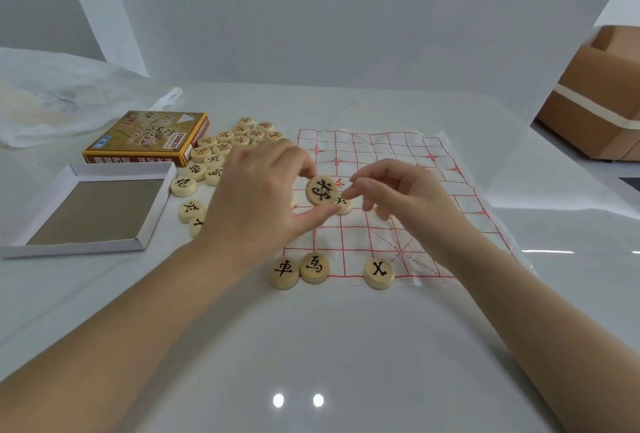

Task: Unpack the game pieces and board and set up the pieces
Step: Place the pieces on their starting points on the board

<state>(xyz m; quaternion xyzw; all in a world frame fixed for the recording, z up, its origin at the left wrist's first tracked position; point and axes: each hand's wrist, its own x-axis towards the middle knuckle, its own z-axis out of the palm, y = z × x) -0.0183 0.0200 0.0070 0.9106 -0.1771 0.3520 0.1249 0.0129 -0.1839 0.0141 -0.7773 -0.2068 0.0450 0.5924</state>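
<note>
"What lay on the left?"
"An open tray (86, 211), a box (145, 136), then loose pieces (221, 148)."
"And the hands?"
"The left hand (256, 197) pinched a black-marked piece (322, 190) above the paper board (381, 162). The right hand (398, 193) curled beside it, and I could not tell its grip."

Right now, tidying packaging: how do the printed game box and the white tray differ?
The printed game box is colourful; the white tray is plain with a grey floor. The box shows its printed top; the tray lies open side up, nearer. Both look square.
</note>
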